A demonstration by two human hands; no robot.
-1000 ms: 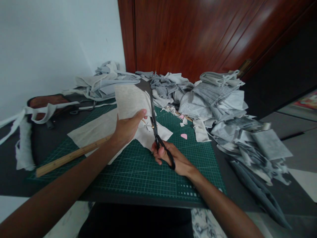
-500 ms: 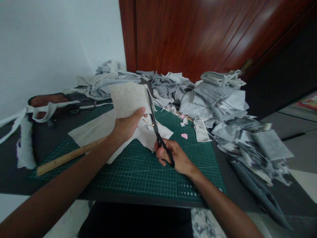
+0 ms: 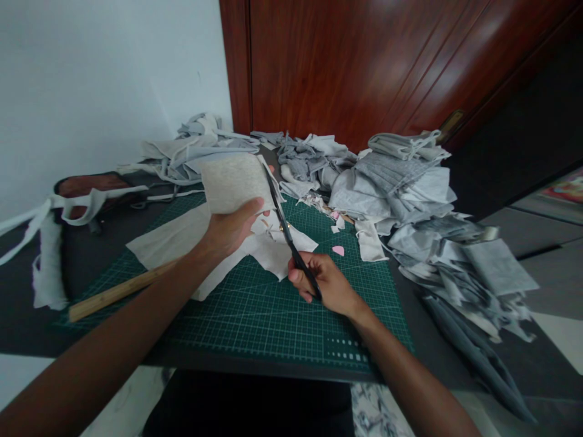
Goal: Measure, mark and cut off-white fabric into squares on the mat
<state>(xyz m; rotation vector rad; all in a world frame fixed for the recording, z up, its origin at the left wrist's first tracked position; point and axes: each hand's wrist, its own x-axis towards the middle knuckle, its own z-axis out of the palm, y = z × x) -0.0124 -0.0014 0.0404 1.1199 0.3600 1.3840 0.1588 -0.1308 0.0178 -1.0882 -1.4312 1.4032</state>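
Note:
My left hand is closed on a pale grey-beige piece of fabric, held up above the mat with the thumb on top. In my right hand is a pair of black-handled scissors, my fingers in its loops. The blades point away from me and lie along the fabric's right edge, where a narrow strip hangs beside them. Beneath my hands, a larger pale cloth lies spread on the green cutting mat. A wooden ruler passes under my left forearm.
Heaped grey fabric pieces lie at the back left and right. Small scraps and a pink piece of chalk sit on the mat's right side. A dark grey pouch-like item rests at the right edge. White straps lie at left.
The scissor blades have closed further along the fabric's right edge, and the strip there stands more apart. Fingertips of my left hand now show behind the fabric's top right corner.

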